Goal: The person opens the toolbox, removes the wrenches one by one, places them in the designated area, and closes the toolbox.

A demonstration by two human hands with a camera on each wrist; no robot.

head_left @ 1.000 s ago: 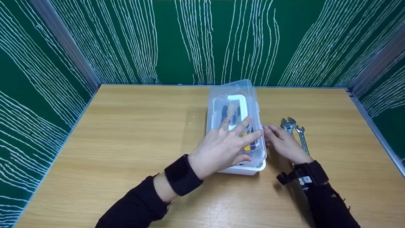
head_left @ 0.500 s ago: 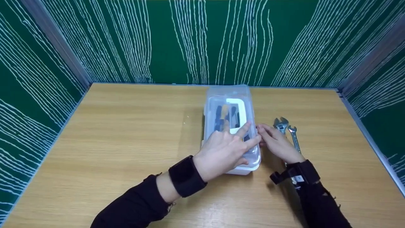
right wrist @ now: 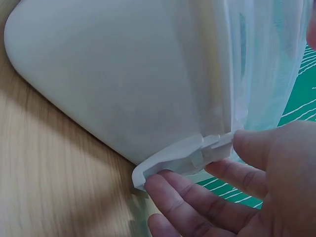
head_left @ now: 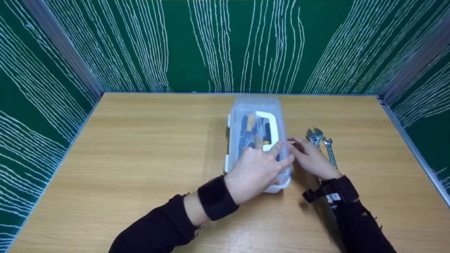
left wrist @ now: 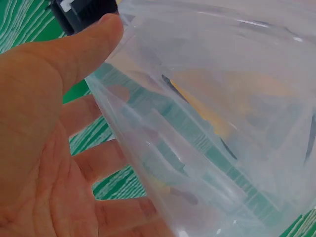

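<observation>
A toolbox with a clear lid [head_left: 256, 105] and a white base [head_left: 276, 188] stands on the table, with dark and yellow-handled tools visible through the lid. The lid lies down on the base, its white handle [head_left: 273, 128] folded flat. Spread across the lid's near half, my left hand [head_left: 256, 170] presses on it with fingers extended. At the box's right side, my right hand [head_left: 313, 160] holds a white side latch [right wrist: 173, 155]; in the right wrist view the thumb is at its upper end and curled fingers touch its lower part. The latch hangs outward from the wall.
An adjustable wrench [head_left: 314, 135] and a smaller open-end wrench [head_left: 329, 151] lie right of the box, partly behind the right hand. White clips [head_left: 226, 163] sit along the box's left side. Green walls with white lines border the wooden table [head_left: 151, 140].
The lid has come down from a tilted position onto the base under my left hand. My right hand stays at the box's right side. The head view has shifted slightly.
</observation>
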